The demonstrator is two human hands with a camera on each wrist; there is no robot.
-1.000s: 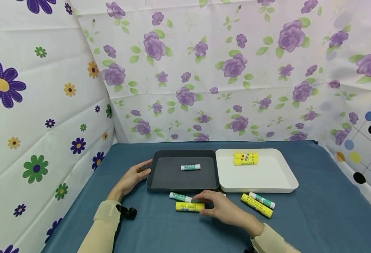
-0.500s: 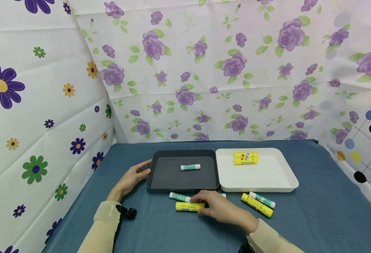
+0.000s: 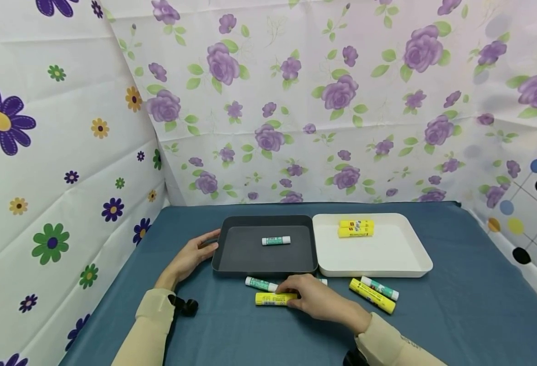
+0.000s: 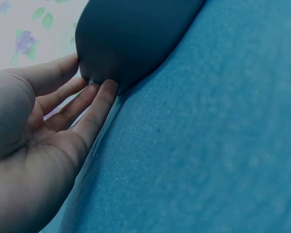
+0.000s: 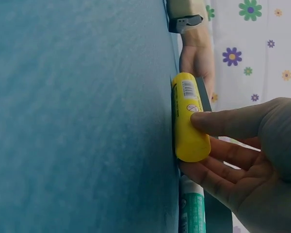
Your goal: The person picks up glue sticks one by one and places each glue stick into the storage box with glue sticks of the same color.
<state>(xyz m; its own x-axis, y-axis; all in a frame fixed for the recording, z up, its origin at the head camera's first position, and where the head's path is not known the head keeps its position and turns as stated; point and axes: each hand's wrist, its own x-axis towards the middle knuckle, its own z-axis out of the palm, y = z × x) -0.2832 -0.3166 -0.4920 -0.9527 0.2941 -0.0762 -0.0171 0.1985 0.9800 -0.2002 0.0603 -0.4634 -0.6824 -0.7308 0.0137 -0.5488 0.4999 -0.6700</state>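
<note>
My right hand pinches a yellow glue stick lying crosswise on the cloth. In the right wrist view the thumb presses that glue stick from one side, with fingertips against the other. Just behind it lies a green-and-white glue stick; the white end of another stick shows past the knuckles, the rest hidden. At the left, my left hand touches the side of the dark grey tray with extended fingers. The left wrist view shows thumb and fingertips at the tray's corner.
One green-and-white glue stick lies in the dark tray. Beside that tray stands a white tray holding two yellow glue sticks. Front right, a yellow glue stick and a green-and-white one lie side by side. Flowered curtains enclose the table.
My right hand has moved slightly left, and its thumb and fingers have closed on the right end of the yellow glue stick. The left hand stays at the dark tray.
</note>
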